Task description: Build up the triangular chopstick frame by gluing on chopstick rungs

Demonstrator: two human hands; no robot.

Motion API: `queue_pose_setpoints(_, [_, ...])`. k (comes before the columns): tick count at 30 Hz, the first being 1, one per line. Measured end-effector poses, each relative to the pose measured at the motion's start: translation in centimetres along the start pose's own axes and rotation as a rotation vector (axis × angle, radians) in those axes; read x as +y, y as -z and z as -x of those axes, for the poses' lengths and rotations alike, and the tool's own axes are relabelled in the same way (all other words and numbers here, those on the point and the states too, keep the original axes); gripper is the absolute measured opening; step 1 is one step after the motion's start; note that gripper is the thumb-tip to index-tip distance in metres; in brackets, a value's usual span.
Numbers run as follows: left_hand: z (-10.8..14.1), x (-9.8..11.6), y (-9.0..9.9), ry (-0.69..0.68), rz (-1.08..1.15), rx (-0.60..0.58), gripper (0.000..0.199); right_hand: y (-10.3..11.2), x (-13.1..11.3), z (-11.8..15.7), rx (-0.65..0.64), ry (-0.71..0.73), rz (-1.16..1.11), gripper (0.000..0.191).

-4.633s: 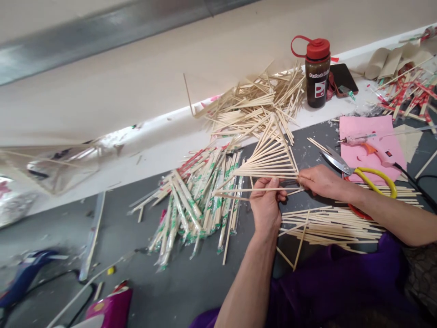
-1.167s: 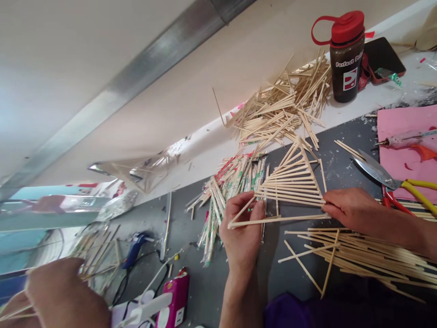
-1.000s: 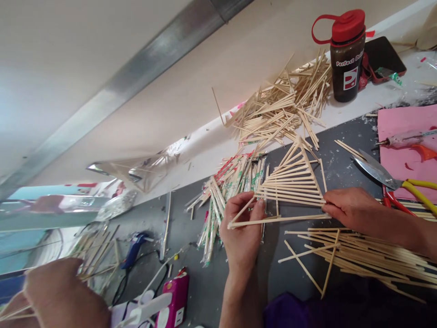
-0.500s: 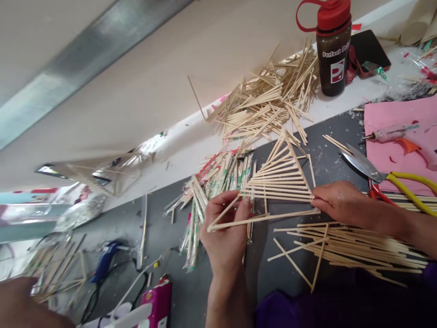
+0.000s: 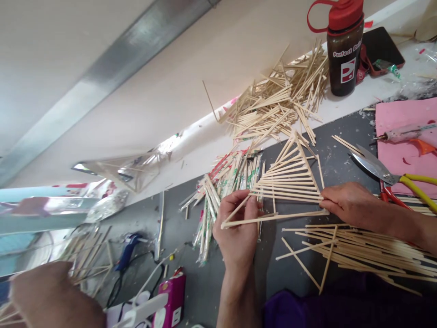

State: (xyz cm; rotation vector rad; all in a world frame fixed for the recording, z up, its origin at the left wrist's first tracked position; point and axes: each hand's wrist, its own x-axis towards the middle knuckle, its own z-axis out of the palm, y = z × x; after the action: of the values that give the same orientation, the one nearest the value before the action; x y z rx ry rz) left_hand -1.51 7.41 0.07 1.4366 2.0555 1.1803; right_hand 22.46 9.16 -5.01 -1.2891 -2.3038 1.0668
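Observation:
Between my two hands is a frame of joined wooden sticks (image 5: 290, 186), its upper face a triangle filled with a row of parallel sticks. My left hand (image 5: 238, 225) pinches the near left corner between thumb and fingers. At the right corner, the fingertips of my right hand (image 5: 348, 202) are closed on the stick ends. Loose sticks (image 5: 362, 250) lie just below my right hand, a few crossing the others. Paper-wrapped chopsticks (image 5: 210, 196) are heaped beyond my left hand.
Scissors with yellow and red handles (image 5: 392, 175) lie right, beside a pink sheet (image 5: 392, 114) bearing a glue gun (image 5: 406, 132). A big stick pile (image 5: 276, 102) and a dark bottle (image 5: 344, 59) stand behind. Another person's arm (image 5: 51, 296), a blue glue gun (image 5: 128, 249) and a magenta box (image 5: 170, 298) are left.
The whole view has shifted, so things appear farther right. Both hands keep the same hold on the stick frame. The other person's arm reaches further into view at lower left.

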Motion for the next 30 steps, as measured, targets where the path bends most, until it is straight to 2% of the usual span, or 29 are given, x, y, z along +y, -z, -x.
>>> queue_pose_setpoints(15, [0.1, 0.28, -0.27, -0.059, -0.07, 0.029, 0.022, 0.49, -0.56, -0.06, -0.026, -0.067, 0.025, 0.031])
queue_pose_setpoints(30, [0.11, 0.32, -0.62, -0.078, -0.036, 0.05, 0.018, 0.66, -0.8, -0.13, -0.038, -0.085, 0.038, 0.029])
